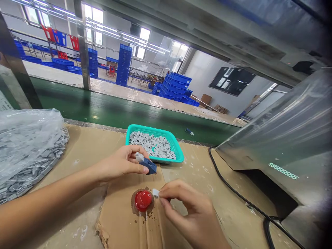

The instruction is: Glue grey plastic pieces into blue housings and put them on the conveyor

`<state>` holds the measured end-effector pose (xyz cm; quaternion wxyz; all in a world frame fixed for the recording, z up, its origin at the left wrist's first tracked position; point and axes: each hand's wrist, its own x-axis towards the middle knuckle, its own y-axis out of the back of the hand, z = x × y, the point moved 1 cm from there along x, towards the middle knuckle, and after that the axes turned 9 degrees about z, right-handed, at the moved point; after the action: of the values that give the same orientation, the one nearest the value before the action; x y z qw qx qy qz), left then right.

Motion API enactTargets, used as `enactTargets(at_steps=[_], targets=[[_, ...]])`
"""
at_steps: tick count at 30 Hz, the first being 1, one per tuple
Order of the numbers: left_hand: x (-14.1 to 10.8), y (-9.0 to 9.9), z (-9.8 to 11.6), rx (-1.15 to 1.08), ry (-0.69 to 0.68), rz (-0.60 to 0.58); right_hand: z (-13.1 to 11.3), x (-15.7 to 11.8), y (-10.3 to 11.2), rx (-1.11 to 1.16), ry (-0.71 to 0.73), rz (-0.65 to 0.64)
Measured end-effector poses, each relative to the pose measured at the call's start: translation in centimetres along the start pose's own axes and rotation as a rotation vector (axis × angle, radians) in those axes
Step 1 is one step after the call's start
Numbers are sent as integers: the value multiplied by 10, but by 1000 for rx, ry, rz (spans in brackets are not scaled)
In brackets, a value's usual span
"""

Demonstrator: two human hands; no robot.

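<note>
Here, left hand grips blue block, right hand perhaps grey chip.

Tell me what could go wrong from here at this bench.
The small grey piece pinched by the right hand is right beside the red cap and its brown residue, so it may pick up a smear. The dark blue block held in the left hand is close to the teal tray; a slip could knock the tray. Its far rim lies near the green belt, so grey parts could spill onto it.
</note>
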<state>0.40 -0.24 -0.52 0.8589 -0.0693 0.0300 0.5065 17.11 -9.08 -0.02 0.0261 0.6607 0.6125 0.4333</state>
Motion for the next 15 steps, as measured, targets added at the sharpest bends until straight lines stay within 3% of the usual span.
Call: enactTargets(at_steps=[5,8,12,15], targets=[[-2,-5,-3,32,-2,-37,3,22,7,229,-147,127],[-3,-6,-5,23,3,-54,6,28,1,273,-189,134],[-5,-8,-5,-2,-21,-64,5,26,-6,227,-152,128],[-7,-12,-3,-20,-53,-4,3,25,-5,161,-99,109]])
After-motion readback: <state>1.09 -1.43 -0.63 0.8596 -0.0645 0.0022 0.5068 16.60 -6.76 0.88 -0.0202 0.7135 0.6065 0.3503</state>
